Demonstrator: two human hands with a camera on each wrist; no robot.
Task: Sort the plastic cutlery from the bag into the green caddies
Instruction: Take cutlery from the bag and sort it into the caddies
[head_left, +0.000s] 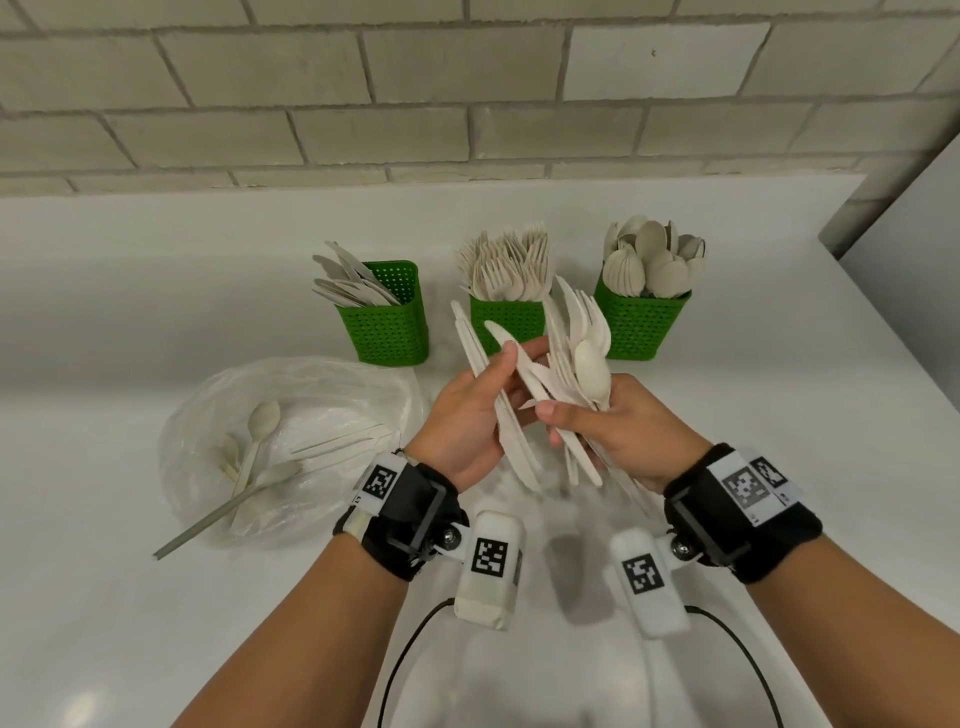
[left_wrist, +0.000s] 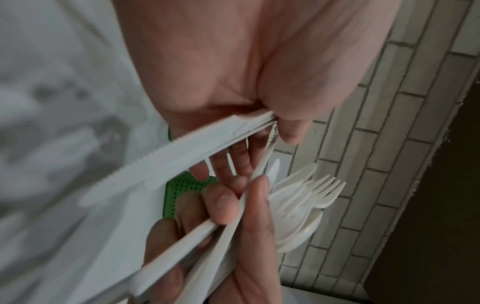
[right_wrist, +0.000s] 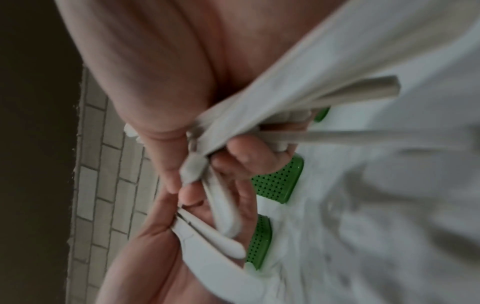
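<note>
Over the white counter, my left hand (head_left: 496, 387) grips a few white plastic knives (head_left: 511, 431) fanned up to the left. Close beside it, my right hand (head_left: 587, 421) grips a mixed bundle of cutlery (head_left: 584, 358) with forks and a spoon on top. A knife (head_left: 519, 358) lies across between both hands. Behind them stand three green caddies: knives (head_left: 387, 322), forks (head_left: 506, 319), spoons (head_left: 641, 325). The clear bag (head_left: 311, 395) lies to the left with spoons and knives inside. In the left wrist view my thumb (left_wrist: 288, 127) pins the knives (left_wrist: 182, 156). The right wrist view is blurred.
A pale brick wall (head_left: 467, 93) runs along the back of the counter (head_left: 156, 649). A grey panel (head_left: 904, 208) stands at the far right. Black cables (head_left: 400, 670) trail from my wrist cameras near the front edge.
</note>
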